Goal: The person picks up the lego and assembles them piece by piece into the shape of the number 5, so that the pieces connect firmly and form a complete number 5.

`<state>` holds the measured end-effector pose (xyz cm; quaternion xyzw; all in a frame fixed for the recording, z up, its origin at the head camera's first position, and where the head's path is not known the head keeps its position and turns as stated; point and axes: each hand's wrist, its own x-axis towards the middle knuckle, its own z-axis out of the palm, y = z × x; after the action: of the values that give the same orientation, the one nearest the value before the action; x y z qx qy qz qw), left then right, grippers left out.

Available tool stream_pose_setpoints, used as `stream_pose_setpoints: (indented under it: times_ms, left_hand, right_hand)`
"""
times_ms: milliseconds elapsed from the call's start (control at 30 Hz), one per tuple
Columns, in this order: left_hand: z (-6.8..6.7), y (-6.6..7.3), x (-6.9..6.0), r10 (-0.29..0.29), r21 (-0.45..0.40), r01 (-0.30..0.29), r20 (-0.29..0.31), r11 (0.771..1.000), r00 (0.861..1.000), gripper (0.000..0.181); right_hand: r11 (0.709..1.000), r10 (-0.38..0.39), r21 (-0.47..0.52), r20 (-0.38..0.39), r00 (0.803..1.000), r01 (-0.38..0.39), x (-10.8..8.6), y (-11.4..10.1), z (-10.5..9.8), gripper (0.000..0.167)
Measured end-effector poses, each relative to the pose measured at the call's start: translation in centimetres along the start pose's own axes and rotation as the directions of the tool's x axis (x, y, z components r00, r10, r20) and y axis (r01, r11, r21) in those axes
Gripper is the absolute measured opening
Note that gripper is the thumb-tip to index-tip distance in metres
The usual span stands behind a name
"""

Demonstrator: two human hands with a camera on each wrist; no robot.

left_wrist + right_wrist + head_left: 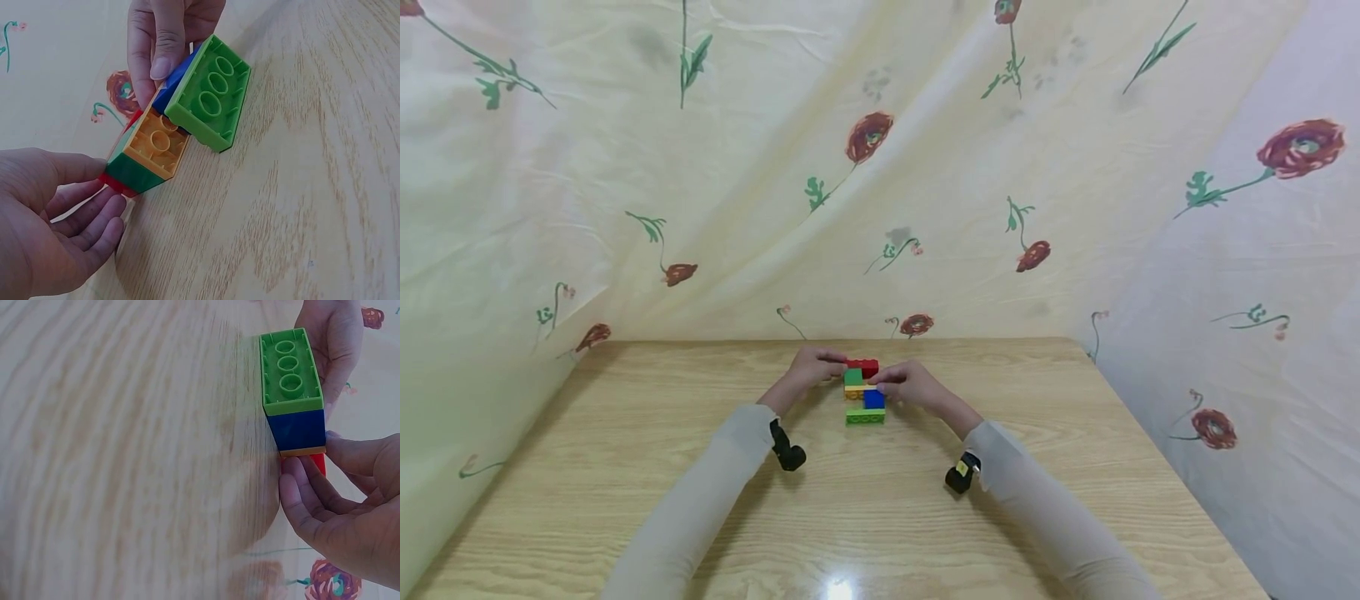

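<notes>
Several toy building bricks are joined into a zigzag stack at the far middle of the table. A lime green brick [865, 417] shows its hollow underside at the near end. Behind it come a small blue brick [874, 400], an orange brick [153, 140], a small green brick [133, 173] and a red brick [868, 365]. My left hand [815, 367] pinches the far left end, thumb at the green and red bricks. From the right, my right hand [913, 386] grips the stack by the orange and blue bricks, its thumb [353, 454] against the side.
The wooden table [865, 517] runs up to a flowered cloth [737, 167] behind and along both sides. Black wrist cameras [788, 450] are strapped below both hands, over light sleeves [1052, 517].
</notes>
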<state>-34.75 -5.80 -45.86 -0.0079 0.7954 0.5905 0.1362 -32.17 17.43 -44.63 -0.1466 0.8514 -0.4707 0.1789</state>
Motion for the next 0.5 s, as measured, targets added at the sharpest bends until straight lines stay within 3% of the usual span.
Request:
stream_pose_setpoints:
  times_ms: [500]
  left_hand:
    - [-0.07,-0.53,0.36,0.031,0.011,-0.031,0.008,0.999,0.999,0.032]
  right_hand:
    - [1.000,-0.016,0.011,0.025,1.000,0.016,-0.58,0.17,-0.40,0.026]
